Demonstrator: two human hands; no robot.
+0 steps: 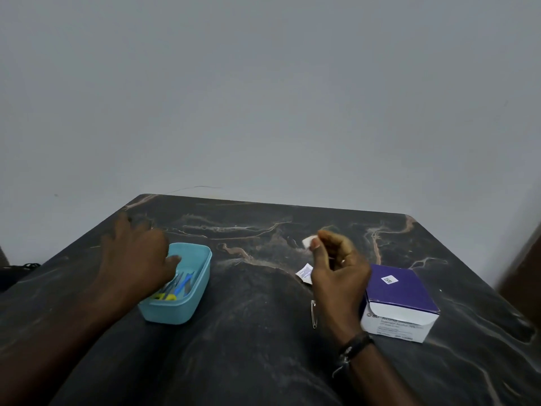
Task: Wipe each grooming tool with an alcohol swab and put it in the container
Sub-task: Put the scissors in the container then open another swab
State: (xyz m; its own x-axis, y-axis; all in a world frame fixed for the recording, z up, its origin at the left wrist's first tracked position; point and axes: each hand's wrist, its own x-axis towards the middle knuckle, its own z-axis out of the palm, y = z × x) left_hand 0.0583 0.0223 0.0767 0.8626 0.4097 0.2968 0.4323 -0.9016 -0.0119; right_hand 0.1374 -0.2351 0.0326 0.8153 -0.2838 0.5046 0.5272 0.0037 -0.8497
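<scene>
Head view: swab (307, 241) pinched at right hand (336, 268) fingertips.

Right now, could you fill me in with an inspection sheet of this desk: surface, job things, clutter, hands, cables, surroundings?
Surface: dark marbled table, pale veins.
Job's things: blue container holding several tools; white swab; purple-and-white box of alcohol swabs, closed.
Clutter: torn swab wrapper; safety pin beside the right wrist.
Hands: left hand reaches into the container, grip blurred; right hand pinches the swab, raised.
Cables: nothing seen for certain; a dark blurred object lies at the far left edge.
Surroundings: plain grey wall.
</scene>
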